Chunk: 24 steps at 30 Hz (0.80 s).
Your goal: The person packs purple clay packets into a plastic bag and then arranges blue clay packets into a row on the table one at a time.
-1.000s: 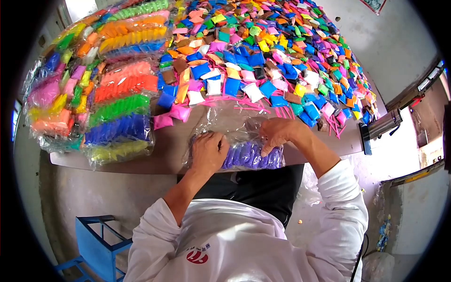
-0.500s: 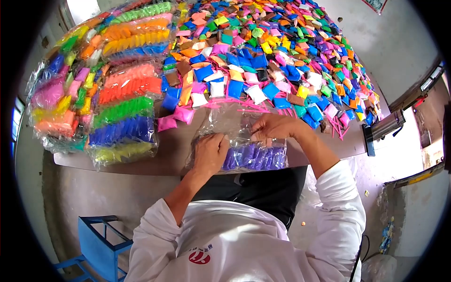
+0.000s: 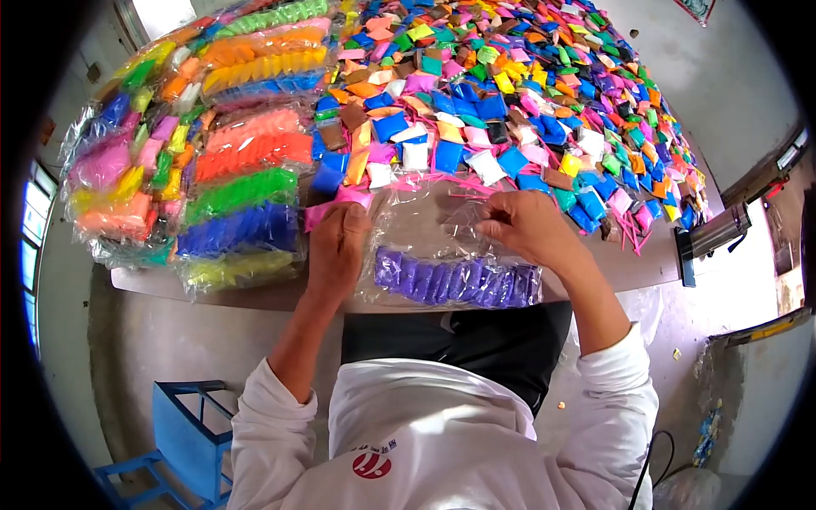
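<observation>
A row of purple packets lies inside a clear plastic bag at the front edge of the table. My left hand is closed at the bag's left edge, thumb against the fingers, beside a pink packet. On the other side, my right hand pinches the loose clear film above the purple packets. Its fingertips are partly lost against the shiny film.
Filled bags of colour-sorted packets, such as green ones and blue ones, are stacked at the left. A large heap of mixed packets covers the back. A metal fixture is at the right edge; a blue stool stands below left.
My left hand has moved left, off the purple packets to the bag's left side. My right hand has risen slightly off them, and the whole row now shows. The view has shifted a little.
</observation>
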Each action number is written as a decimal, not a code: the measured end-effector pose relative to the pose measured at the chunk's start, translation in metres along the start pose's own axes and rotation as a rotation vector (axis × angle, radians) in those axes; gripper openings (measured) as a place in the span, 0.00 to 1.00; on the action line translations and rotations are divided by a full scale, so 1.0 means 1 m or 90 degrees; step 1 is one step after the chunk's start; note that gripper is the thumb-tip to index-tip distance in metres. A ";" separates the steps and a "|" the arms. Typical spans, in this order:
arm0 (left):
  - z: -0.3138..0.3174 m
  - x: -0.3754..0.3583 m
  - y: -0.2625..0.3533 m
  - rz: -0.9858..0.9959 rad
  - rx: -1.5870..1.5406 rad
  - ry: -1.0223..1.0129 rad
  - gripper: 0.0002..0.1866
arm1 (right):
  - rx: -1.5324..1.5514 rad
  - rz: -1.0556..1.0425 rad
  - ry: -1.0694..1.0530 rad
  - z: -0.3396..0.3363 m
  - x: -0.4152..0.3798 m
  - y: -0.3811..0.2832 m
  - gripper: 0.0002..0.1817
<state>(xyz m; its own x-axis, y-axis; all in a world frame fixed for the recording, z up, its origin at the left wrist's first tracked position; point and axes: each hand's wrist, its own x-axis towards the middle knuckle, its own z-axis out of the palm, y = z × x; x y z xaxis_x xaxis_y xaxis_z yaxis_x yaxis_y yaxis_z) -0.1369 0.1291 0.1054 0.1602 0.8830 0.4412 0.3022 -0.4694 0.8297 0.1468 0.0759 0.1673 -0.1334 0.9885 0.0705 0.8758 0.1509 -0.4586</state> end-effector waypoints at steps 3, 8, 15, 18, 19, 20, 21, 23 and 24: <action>-0.003 -0.002 0.000 0.005 -0.010 0.009 0.18 | 0.111 0.006 -0.040 0.000 -0.011 -0.005 0.11; 0.004 -0.002 0.001 0.017 0.013 -0.004 0.15 | 0.215 -0.122 -0.021 0.020 -0.018 -0.024 0.12; 0.004 -0.012 -0.023 0.015 0.050 0.019 0.14 | 0.053 -0.205 0.139 0.058 0.028 -0.053 0.22; -0.001 -0.037 -0.074 -0.151 -0.020 0.028 0.15 | -0.043 -0.013 -0.100 0.070 0.057 -0.059 0.26; -0.002 -0.044 -0.076 -0.149 -0.019 0.031 0.15 | -0.043 -0.016 -0.098 0.071 0.065 -0.059 0.26; -0.002 -0.050 -0.077 -0.093 0.001 0.045 0.15 | -0.047 -0.005 -0.191 0.072 0.074 -0.059 0.29; -0.002 -0.053 -0.078 -0.039 0.021 0.057 0.15 | -0.049 0.007 -0.286 0.076 0.080 -0.058 0.32; 0.005 -0.056 -0.075 -0.009 0.058 0.065 0.14 | 0.045 -0.010 -0.268 0.096 0.088 -0.038 0.33; 0.007 -0.057 -0.073 0.021 0.097 0.073 0.14 | 0.140 -0.027 -0.248 0.099 0.089 -0.035 0.34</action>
<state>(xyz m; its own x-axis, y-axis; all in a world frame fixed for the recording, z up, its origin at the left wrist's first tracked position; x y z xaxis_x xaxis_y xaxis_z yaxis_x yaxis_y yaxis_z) -0.1613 0.1132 0.0174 0.0674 0.8571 0.5106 0.4385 -0.4852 0.7565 0.0587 0.1582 0.1021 -0.3688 0.9014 -0.2270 0.7517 0.1455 -0.6433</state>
